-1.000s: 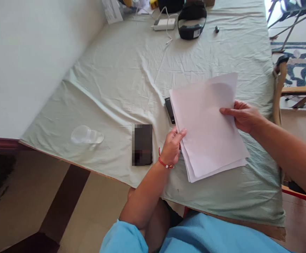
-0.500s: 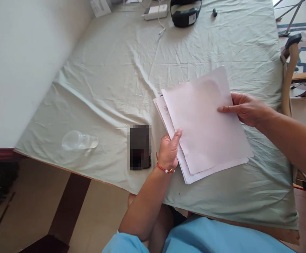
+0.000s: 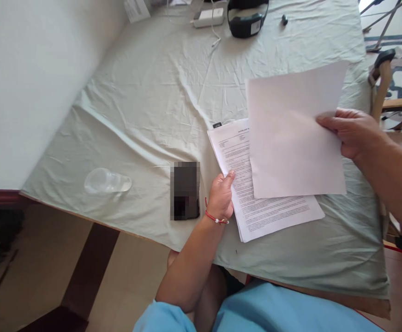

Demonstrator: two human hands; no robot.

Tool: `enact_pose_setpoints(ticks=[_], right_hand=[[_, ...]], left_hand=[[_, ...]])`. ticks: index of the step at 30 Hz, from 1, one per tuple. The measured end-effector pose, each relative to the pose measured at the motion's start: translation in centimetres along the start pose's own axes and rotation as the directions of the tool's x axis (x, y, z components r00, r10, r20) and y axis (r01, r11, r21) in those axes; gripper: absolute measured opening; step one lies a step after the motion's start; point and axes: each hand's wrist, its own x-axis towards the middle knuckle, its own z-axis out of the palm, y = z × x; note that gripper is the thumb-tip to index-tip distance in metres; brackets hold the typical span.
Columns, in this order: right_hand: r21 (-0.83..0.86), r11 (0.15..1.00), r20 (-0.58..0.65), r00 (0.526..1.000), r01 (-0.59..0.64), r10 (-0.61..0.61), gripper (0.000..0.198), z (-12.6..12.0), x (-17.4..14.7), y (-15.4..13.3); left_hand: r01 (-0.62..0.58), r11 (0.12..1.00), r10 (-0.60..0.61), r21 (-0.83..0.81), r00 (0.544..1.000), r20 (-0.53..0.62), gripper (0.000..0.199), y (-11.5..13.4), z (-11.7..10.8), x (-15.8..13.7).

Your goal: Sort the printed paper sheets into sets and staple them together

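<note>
My left hand (image 3: 222,196) grips the left edge of a stack of printed papers (image 3: 277,216), its thumb on top. Above that stack, my right hand (image 3: 358,131) pinches the right edge of a blank-looking sheet of paper (image 3: 297,133), thumb uppermost. The sheet covers the upper right of the printed page. A small black object (image 3: 217,125) peeks out at the stack's top left corner. To the left of my left hand lies a dark phone-like object (image 3: 186,190), blurred by pixelation.
A pale green cloth (image 3: 145,101) covers the table. A clear plastic container (image 3: 107,180) lies at the left. Toward the back are a white adapter with a cable (image 3: 208,17), a black headset-like device (image 3: 245,25) and a small dark object (image 3: 284,20). A wooden chair arm (image 3: 382,85) stands at the right.
My right hand has moved right and up with the top sheet, uncovering printed text on the stack. My left hand has stayed on the stack's left edge.
</note>
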Motion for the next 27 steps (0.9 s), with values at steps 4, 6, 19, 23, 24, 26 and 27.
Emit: enact_pose_setpoints(ticks=[4, 6, 19, 23, 24, 26, 27], right_hand=[[0.146, 0.984, -0.131, 0.984, -0.102, 0.122, 0.01, 0.1, -0.1, -0.8], [0.169, 0.981, -0.122, 0.985, -0.099, 0.12, 0.008, 0.1, 0.0, -1.0], [0.092, 0.982, 0.038, 0.986, -0.166, 0.163, 0.014, 0.9, -0.8, -0.6], [0.09, 0.977, 0.115, 0.977, -0.191, 0.18, 0.014, 1.0, -0.9, -0.4], [0.077, 0.976, 0.144, 0.971, -0.204, 0.192, 0.015, 1.0, -0.9, -0.3], [0.041, 0.971, 0.211, 0.952, -0.237, 0.223, 0.021, 1.0, -0.8, -0.1], [0.021, 0.968, 0.246, 0.939, -0.252, 0.239, 0.025, 1.0, -0.8, 0.1]], left_hand=[[0.008, 1.0, -0.008, 0.003, 1.0, 0.009, 0.028, 0.0, 0.1, -0.1], [0.003, 1.0, -0.003, 0.003, 1.0, 0.003, 0.027, 0.0, 0.1, -0.1], [-0.102, 0.994, 0.102, -0.029, 0.995, -0.002, 0.032, 0.2, -0.2, 0.0], [-0.123, 0.992, 0.123, -0.001, 0.992, 0.001, 0.035, 0.1, -0.3, 0.1], [-0.127, 0.992, 0.127, -0.001, 0.992, 0.003, 0.037, 0.1, -0.4, 0.2], [-0.138, 0.99, 0.138, -0.009, 0.99, 0.004, 0.039, 0.0, -0.4, 0.2], [-0.143, 0.99, 0.143, -0.013, 0.99, 0.003, 0.041, 0.0, -0.4, 0.3]])
